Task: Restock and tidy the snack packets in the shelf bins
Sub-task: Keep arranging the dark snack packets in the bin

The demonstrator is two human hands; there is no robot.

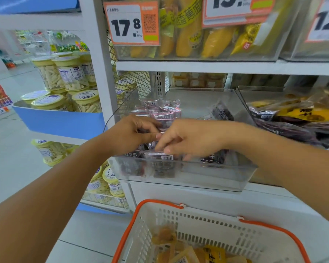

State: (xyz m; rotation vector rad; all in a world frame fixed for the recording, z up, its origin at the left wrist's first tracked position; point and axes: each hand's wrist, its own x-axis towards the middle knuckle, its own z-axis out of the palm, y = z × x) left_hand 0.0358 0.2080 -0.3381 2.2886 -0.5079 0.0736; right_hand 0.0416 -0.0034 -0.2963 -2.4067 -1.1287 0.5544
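A clear plastic shelf bin (186,177) holds several small dark purple snack packets (160,111), stacked at its back left and loose along its front. Both hands reach into it. My left hand (130,134) has its fingers curled round packets at the left side of the bin. My right hand (190,138) pinches a purple packet (160,155) with a white barcode just above the bin's front edge. One more purple packet (220,112) lies alone at the back right.
A white basket with an orange rim (203,223) sits below the bin and holds yellow packets (188,251). The neighbouring bin (292,114) at the right has yellow and purple packs. Yellow packs fill the upper bin (198,38). Lidded tubs (65,76) stand on the left rack.
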